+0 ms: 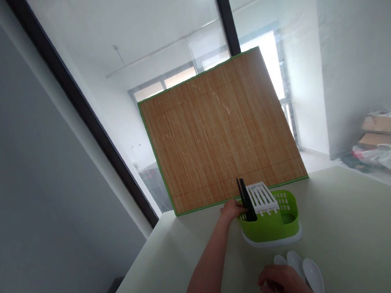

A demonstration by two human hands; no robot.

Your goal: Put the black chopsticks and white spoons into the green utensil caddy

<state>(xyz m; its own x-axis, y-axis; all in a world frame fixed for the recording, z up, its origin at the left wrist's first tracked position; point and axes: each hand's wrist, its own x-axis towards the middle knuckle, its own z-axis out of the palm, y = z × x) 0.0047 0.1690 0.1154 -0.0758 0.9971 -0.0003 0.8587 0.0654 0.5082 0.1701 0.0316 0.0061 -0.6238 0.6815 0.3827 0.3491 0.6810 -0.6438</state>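
Observation:
A green basket (270,230) with a white base and a white slatted rack (261,196) stands on the pale table. Several black chopsticks (246,200) lean upright in its left compartment. My left hand (233,209) is at the basket's left side, its fingers against the chopsticks and the rim; what they grip is hard to make out. Near the bottom edge, my right hand (280,282) has its fingers curled, beside and partly over three white spoons (313,275). Whether anything is inside that hand is hidden.
Behind the basket, a bamboo mat (218,136) with green edging leans against a glass partition with dark frames. The pale table (349,230) extends right of the basket. Boxes and bags (380,139) lie beyond the glass at the right.

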